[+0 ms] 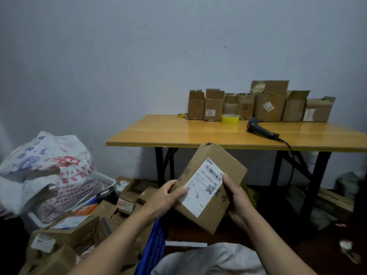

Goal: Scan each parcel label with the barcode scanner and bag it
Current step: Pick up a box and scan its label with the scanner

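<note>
Gripping parcel [210, 187] by opposite edges, both hands closed: left [168, 195], right [236, 197] | scanner [260, 129] near table [178, 133] front edge

The near half of the table [178, 133] lies bare, so a hand can pass there. Across its far edge, from 12 to 2 o'clock, a row of boxes [260, 106] stands against the wall, with a tape roll [230, 118] just in front. The scanner [260, 129] lies at 1 o'clock, its cable trailing over the near edge. At 9 o'clock, a bin [153, 249] heaped with parcels [79, 231] blocks the left.
</note>
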